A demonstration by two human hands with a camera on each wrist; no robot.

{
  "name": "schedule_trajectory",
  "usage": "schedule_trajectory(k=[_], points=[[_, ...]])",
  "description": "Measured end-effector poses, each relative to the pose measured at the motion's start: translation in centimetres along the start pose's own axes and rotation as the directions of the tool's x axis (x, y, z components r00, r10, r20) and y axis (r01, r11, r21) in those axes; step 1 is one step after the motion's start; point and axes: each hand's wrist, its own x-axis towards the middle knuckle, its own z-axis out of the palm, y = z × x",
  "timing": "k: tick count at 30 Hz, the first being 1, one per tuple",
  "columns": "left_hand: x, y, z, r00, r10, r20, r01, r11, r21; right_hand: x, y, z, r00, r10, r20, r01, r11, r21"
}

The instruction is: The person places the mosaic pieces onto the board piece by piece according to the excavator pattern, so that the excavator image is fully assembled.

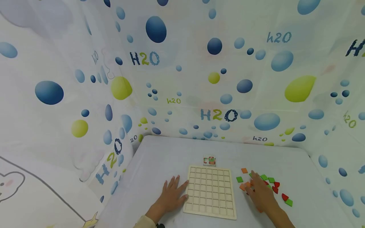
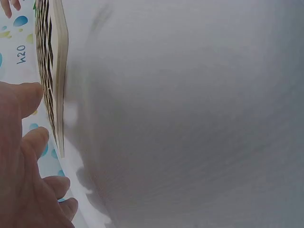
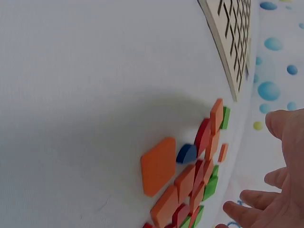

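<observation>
A pale wooden grid board [image 1: 210, 191] with rows of square cells lies flat on the white table. At its left edge, my left hand [image 1: 171, 196] has its fingers spread, with thumb and fingertips at the rim. My right hand [image 1: 262, 194] hovers over a scatter of small flat pieces right of the board, fingers loosely extended; in the right wrist view no piece is between them. Orange tiles [image 1: 244, 170], green diamonds [image 1: 239, 179] and red rounded pieces [image 1: 285, 197] lie around it. A dark blue piece [image 3: 186, 153] shows beside a nearer orange tile [image 3: 158, 166]. The right hand hides some pieces in the head view.
Just beyond the board's far edge lies a small picture card [image 1: 209, 160] with red and green shapes. White cloth walls [image 1: 194, 88] printed with blue and lime drops rise behind the table [image 1: 168, 152] and at both sides.
</observation>
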Motion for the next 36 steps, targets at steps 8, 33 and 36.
schedule_trajectory(k=[8, 33, 36], points=[[-0.2, 0.5, -0.4, 0.999, 0.019, 0.032, -0.019, 1.000, -0.007, 0.2, 3.0, -1.8, 0.994, 0.094, 0.049, -0.097, 0.993, 0.067], [-0.2, 0.1, -0.3, 0.998, 0.000, 0.063, 0.005, 0.997, -0.071, -1.8, 2.9, 1.0, 0.990, 0.106, 0.088, -0.099, 0.992, -0.078], [0.0, 0.1, -0.2, 0.998, -0.006, 0.063, 0.010, 0.998, -0.065, -1.8, 2.7, 1.3, 0.990, 0.111, 0.087, -0.104, 0.991, -0.084]])
